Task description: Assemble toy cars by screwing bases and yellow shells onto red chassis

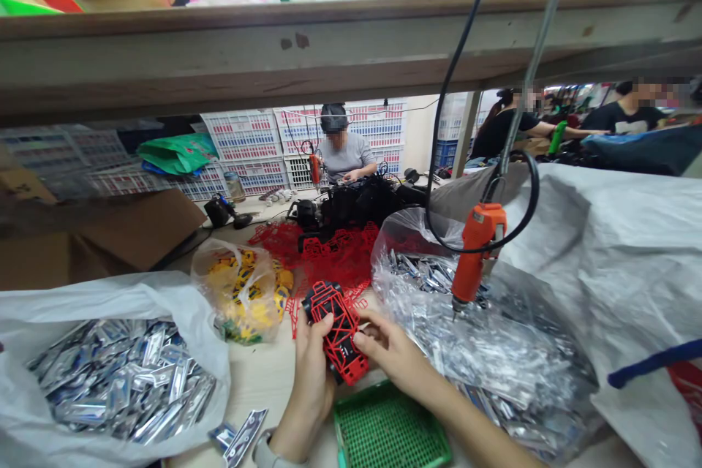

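A toy car chassis with a red tube-like frame over a black body (pixel 336 329) is held up between both hands above the worktable. My left hand (pixel 314 351) wraps around its left side, thumb resting on the red frame. At its right edge, my right hand (pixel 387 347) grips with thumb and fingers. Just below the hands lies a green mesh basket (pixel 392 431). Beyond the chassis spreads a heap of red frame parts (pixel 340 256). An orange electric screwdriver (pixel 476 248) hangs on a cable to the right, apart from both hands.
Left stands a white sack of shiny silver parts (pixel 126 380), with loose silver pieces (pixel 244 439) beside it. A clear bag of yellow parts (pixel 246 292) and a large clear bag of silver parts (pixel 493 351) flank the middle. Overhead runs a shelf (pixel 329 51). A co-worker (pixel 351 153) sits opposite.
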Tool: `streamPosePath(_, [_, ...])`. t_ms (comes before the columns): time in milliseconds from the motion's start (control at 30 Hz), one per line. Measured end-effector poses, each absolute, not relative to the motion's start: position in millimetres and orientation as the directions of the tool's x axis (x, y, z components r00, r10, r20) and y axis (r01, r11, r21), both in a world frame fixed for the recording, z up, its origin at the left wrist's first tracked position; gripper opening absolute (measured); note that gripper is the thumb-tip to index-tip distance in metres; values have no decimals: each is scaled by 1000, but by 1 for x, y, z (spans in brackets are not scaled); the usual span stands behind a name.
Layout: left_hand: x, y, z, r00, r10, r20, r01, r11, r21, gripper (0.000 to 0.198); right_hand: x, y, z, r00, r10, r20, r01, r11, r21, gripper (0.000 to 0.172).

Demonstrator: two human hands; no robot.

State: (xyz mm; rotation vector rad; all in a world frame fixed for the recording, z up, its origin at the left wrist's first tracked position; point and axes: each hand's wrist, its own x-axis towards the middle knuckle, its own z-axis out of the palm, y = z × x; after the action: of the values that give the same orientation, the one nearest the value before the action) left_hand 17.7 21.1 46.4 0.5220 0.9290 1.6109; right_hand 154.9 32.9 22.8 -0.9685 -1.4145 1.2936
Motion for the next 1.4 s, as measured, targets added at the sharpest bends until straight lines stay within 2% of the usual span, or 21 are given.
streamPosePath(67, [18, 22, 47, -235, 961, -148, -598, -23, 801, 70, 153, 35, 20, -275, 958, 76, -91, 52, -994, 70])
streamPosePath(267, [20, 22, 43, -188, 965, -184, -584, 40, 811, 66, 154, 43, 14, -272, 960, 58, -114, 27, -993, 72])
streamPosePath(400, [23, 23, 42, -161, 963, -215, -583, 83, 808, 58, 154, 47, 9, -220, 967, 128, -59, 118, -991, 66])
streamPosePath(533, [16, 26, 51, -172, 961, -214, -545, 88, 834, 58, 157, 44, 10, -175, 950, 257, 37, 268, -963, 56])
streamPosePath(733, [-16, 8, 63, -218, 947, -237, -474, 110, 874, 57, 167, 35, 23, -74, 860, 505, 209, 509, -835, 27])
streamPosePath(967, [-59, -38, 29, -381, 880, -284, -363, 140, 921, 58, 175, 36, 26, 45, 699, 714, 356, 656, -665, 20])
streamPosePath(1067, [-65, -42, 25, -404, 875, -268, -352, 122, 928, 55, 175, 39, 26, 54, 638, 768, 411, 687, -599, 19])
streamPosePath(1200, [-63, -30, 41, -345, 909, -232, -370, 96, 924, 57, 173, 41, 34, 33, 582, 812, 466, 710, -528, 17])
streamPosePath(1300, [-64, -11, 57, -284, 933, -221, -389, 98, 916, 55, 165, 39, 46, -37, 564, 825, 485, 732, -479, 16])
streamPosePath(1400, [-71, 5, 63, -326, 910, -255, -454, 87, 887, 47, 154, 34, 57, -141, 558, 818, 506, 751, -425, 16])
